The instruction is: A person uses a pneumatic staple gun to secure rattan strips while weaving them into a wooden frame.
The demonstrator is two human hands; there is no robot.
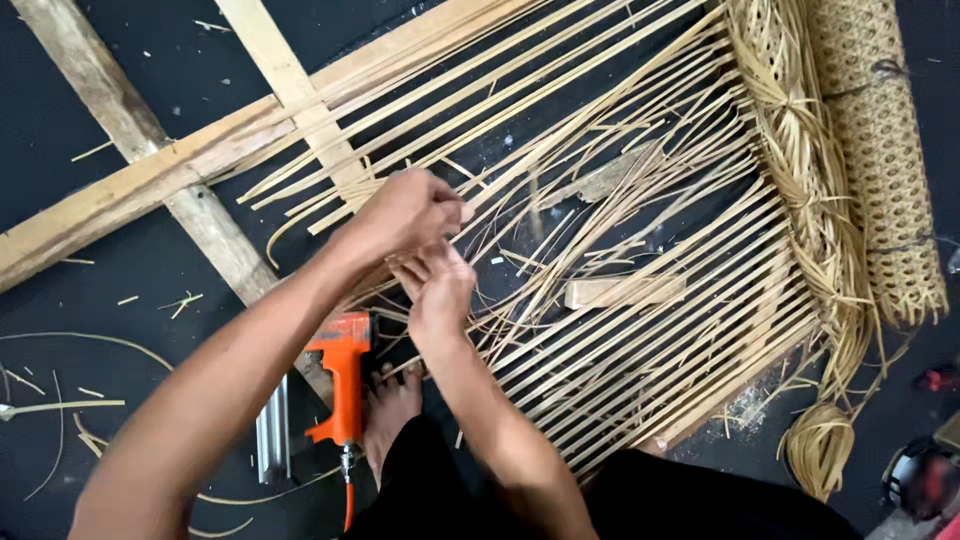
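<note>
While both hands pinch rattan strips (560, 200) — left grip (405, 215) clenched | right grip (440, 290) clenched | orange stapler (342, 385) near.

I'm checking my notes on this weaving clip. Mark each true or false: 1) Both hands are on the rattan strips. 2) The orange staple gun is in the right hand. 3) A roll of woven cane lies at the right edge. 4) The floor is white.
1) True: the left hand and right hand meet on the rattan strips.
2) False: the orange staple gun lies on the floor beside a bare foot; neither hand holds it.
3) True: the roll of woven cane lies there.
4) False: the floor is dark.
</note>
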